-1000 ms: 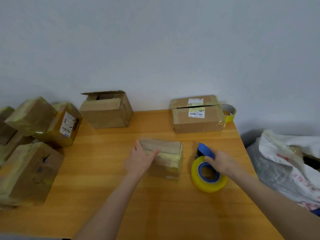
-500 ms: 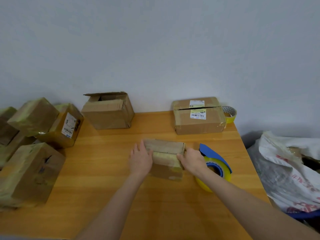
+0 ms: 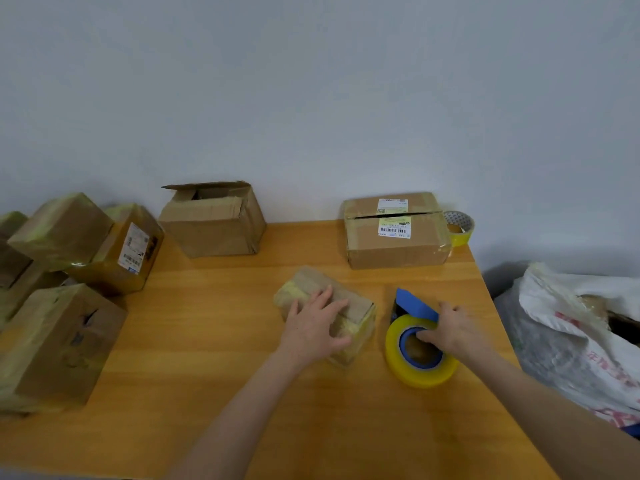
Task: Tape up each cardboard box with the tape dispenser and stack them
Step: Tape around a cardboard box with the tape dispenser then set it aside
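Surrounding small box (image 3: 304, 285) | tape dispenser (image 3: 398, 355) | open box (image 3: 211, 226) | labelled box (image 3: 398, 251)

A small tape-wrapped cardboard box (image 3: 313, 280) lies skewed at the middle of the table (image 3: 207, 358), with the blue tape dispenser (image 3: 414, 304) and its yellow roll just to the right. An open-flapped box (image 3: 211, 226) and a labelled box (image 3: 394, 251) stand at the back, and the taped boxes (image 3: 59, 341) are piled at the left.

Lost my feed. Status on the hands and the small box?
Left hand flat on small box. Right hand grips tape dispenser. Nothing between them.
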`<state>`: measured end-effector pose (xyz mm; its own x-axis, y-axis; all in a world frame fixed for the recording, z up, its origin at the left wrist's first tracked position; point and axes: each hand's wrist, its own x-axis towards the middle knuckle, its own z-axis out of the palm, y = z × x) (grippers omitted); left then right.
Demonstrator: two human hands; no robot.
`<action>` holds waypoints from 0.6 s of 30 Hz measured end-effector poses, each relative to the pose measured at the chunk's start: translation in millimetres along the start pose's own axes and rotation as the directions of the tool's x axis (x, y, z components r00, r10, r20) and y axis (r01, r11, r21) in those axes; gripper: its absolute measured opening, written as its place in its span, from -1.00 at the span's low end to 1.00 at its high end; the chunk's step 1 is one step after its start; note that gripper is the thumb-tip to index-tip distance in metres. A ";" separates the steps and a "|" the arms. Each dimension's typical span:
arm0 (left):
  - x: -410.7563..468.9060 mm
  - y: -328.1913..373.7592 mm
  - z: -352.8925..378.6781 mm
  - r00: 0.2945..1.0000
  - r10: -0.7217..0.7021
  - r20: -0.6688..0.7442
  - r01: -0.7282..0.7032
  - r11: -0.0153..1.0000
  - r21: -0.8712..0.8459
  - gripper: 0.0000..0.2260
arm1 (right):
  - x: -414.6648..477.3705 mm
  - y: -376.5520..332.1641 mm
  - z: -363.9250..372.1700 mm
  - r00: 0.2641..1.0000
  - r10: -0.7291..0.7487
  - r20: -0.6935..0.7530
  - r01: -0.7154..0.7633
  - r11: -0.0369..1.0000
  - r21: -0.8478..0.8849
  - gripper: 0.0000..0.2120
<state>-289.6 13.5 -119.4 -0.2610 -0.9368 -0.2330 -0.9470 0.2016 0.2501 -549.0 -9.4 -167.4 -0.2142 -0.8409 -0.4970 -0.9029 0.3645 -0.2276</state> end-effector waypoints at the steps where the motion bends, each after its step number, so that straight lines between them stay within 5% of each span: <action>1: -2.0 2.9 3.5 0.999 -0.028 -0.017 0.028 0.999 0.026 -0.29 | 5.7 4.2 3.9 0.998 0.014 0.069 -0.018 0.998 0.063 -0.30; 7: -6.7 -9.8 5.1 1.000 -0.019 0.000 0.019 0.996 0.082 -0.24 | 17.2 7.6 11.6 0.998 0.039 0.041 -0.041 0.999 0.034 -0.75; 11: -7.7 -28.2 -1.5 1.000 -0.005 0.008 0.005 1.000 0.019 -0.29 | 12.5 -10.7 3.5 0.999 0.035 0.006 -0.035 0.987 0.154 -0.58; 14: -8.8 -29.1 1.7 1.000 -0.017 0.003 0.018 0.997 -0.071 -0.29 | 3.9 -24.5 -4.1 0.998 -0.063 -0.016 0.064 0.995 0.070 -0.54; 18: -9.9 -29.7 2.8 1.000 -0.005 -0.009 0.004 0.993 -0.117 -0.29 | -3.6 -27.5 -5.0 0.986 -0.134 0.095 0.116 0.978 0.174 -0.56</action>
<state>-259.4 17.6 -127.2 -0.2545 -0.9403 -0.2259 -0.9197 0.1631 0.3572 -525.2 -18.4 -155.2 -0.0546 -0.8402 -0.5395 -0.8428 0.3286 -0.4263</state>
